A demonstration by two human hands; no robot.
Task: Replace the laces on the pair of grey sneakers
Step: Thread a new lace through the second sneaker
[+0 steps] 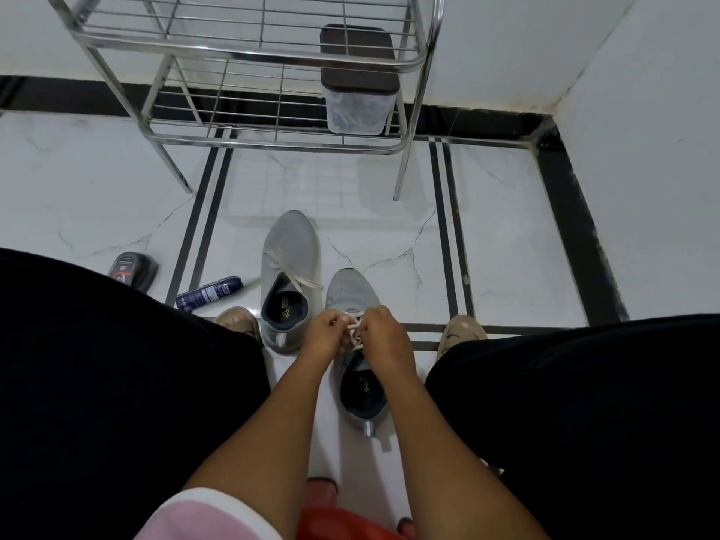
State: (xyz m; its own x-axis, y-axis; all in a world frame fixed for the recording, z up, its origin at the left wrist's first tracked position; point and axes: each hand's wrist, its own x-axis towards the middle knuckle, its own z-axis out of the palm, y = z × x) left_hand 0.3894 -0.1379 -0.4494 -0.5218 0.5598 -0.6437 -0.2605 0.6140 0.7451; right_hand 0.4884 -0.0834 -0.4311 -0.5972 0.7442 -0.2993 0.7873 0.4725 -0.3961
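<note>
Two grey sneakers stand on the white floor between my knees. The left sneaker point(289, 247) is farther off and carries a cream lace tied in a loose bow point(293, 275). The right sneaker point(352, 290) is nearer, toe pointing away. My left hand point(326, 330) and my right hand point(383, 332) meet over its tongue, each pinching a strand of its cream lace point(355, 328). The hands hide most of that lace and the eyelets.
A steel wire shoe rack point(249, 52) stands against the wall ahead, holding a clear tub with a dark lid point(356, 91). A dark spray can point(210, 292) and a black polish tin point(134, 268) lie at left. My feet in beige slippers point(461, 331) flank the shoes.
</note>
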